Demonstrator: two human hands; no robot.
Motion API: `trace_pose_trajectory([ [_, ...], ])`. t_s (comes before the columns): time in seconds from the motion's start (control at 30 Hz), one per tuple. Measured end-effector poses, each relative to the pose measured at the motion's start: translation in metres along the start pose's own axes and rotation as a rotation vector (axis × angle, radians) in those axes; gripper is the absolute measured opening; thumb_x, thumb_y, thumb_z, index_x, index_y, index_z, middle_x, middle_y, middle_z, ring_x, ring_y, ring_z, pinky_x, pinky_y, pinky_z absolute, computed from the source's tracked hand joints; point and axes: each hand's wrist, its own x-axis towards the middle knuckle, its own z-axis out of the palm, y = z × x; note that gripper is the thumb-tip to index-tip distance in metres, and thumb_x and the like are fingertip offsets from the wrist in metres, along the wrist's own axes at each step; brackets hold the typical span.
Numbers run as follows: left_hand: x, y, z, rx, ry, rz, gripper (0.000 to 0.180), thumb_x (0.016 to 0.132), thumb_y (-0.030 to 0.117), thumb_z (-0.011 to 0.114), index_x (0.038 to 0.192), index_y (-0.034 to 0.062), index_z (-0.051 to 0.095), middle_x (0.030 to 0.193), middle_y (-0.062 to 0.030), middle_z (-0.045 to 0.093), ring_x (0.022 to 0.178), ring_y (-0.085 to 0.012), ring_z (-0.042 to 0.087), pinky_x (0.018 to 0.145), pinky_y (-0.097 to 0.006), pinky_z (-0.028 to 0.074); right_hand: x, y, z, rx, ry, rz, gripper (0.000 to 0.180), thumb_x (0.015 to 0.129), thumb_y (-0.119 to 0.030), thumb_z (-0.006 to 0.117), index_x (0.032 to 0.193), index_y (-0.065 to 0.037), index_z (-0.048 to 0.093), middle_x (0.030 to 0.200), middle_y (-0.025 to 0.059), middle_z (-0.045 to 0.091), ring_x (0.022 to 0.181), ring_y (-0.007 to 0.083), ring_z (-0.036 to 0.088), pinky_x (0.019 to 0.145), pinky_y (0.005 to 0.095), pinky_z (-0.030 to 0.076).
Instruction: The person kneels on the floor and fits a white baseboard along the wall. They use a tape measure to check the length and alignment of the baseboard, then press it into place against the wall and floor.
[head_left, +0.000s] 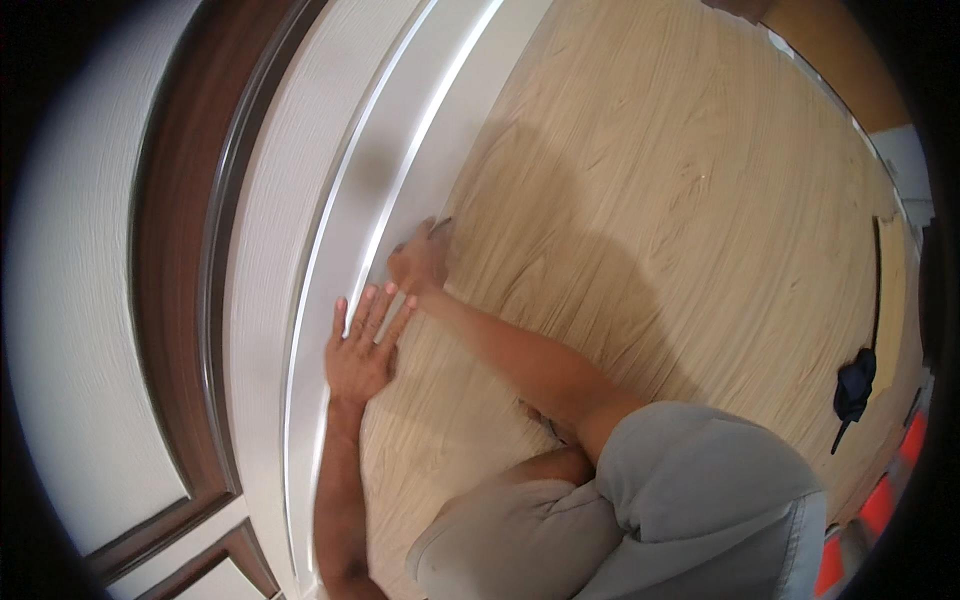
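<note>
the floor (720,200) is pale tan, with wavy, darker brown wood grain, and a browner shadow falls across its middle. at left, the baseboard (338,270) is greyish white, streaked lengthwise by two bright white lines. farther left, the frame (180,230) is dark reddish brown with an almost black edge, and the panel (80,280) is off-white with fine streaks. near, the shorts (715,480) are plain grey. at right, the pouch (854,385) is blackish.
</note>
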Motion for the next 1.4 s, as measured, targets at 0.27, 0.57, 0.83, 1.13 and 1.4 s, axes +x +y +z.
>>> trace_pose_trajectory([
  [0.27, 0.044, -0.039, -0.019, 0.544, -0.544, 0.013, 0.073, 0.113, 0.050, 0.026, 0.168, 0.0022, 0.016, 0.177, -0.0166, 0.010, 0.164, -0.0331, 0.007, 0.135, -0.046, 0.003, -0.008, 0.006, -0.025, 0.126, -0.202, -0.037, 0.089, 0.094, -0.020, 0.064, 0.161, 0.013, 0.014, 0.160, 0.0411, 0.027, 0.128, 0.0505, 0.059, 0.103, 0.0555, 0.053],
  [0.57, 0.042, -0.048, -0.034, 0.612, -0.500, 0.148, 0.081, 0.111, 0.057, 0.031, 0.168, 0.0012, 0.016, 0.176, -0.0222, 0.009, 0.163, -0.0382, 0.006, 0.134, -0.050, 0.003, 0.076, 0.054, -0.127, -0.200, -0.535, -0.559, 0.046, 0.087, -0.021, 0.063, 0.125, 0.005, 0.067, 0.122, 0.0283, 0.071, 0.116, 0.0422, 0.069, 0.099, 0.0525, 0.055],
  [0.83, 0.039, -0.047, -0.029, 0.464, -0.483, 0.139, 0.077, 0.110, 0.050, 0.040, 0.167, 0.0002, 0.022, 0.175, -0.0241, 0.016, 0.162, -0.0396, 0.014, 0.134, -0.051, 0.007, 0.222, 0.079, -0.391, -0.414, -0.194, -0.688, 0.040, 0.089, -0.027, 0.066, 0.102, 0.009, 0.074, 0.101, 0.0274, 0.075, 0.095, 0.0417, 0.074, 0.083, 0.0507, 0.057],
  [1.13, 0.027, -0.046, -0.012, 0.468, -0.396, 0.137, 0.079, 0.106, 0.052, 0.047, 0.164, -0.0004, 0.032, 0.171, -0.0268, 0.026, 0.159, -0.0394, 0.027, 0.133, -0.050, 0.016, 0.283, 0.090, -0.538, -0.615, -0.091, -0.108, 0.036, 0.087, -0.020, 0.063, 0.100, 0.012, 0.074, 0.098, 0.0269, 0.076, 0.092, 0.0392, 0.075, 0.082, 0.0504, 0.058],
  [1.4, 0.028, -0.032, -0.005, -0.708, -0.525, -0.412, 0.078, 0.107, 0.045, 0.044, 0.166, -0.0020, 0.022, 0.174, -0.0168, 0.025, 0.162, -0.0260, 0.020, 0.133, -0.039, 0.009, 0.391, -0.078, -0.548, -0.887, -0.122, -0.307, 0.034, 0.084, -0.019, 0.068, 0.110, 0.000, 0.079, 0.109, 0.0237, 0.077, 0.100, 0.0390, 0.075, 0.084, 0.0498, 0.059],
])
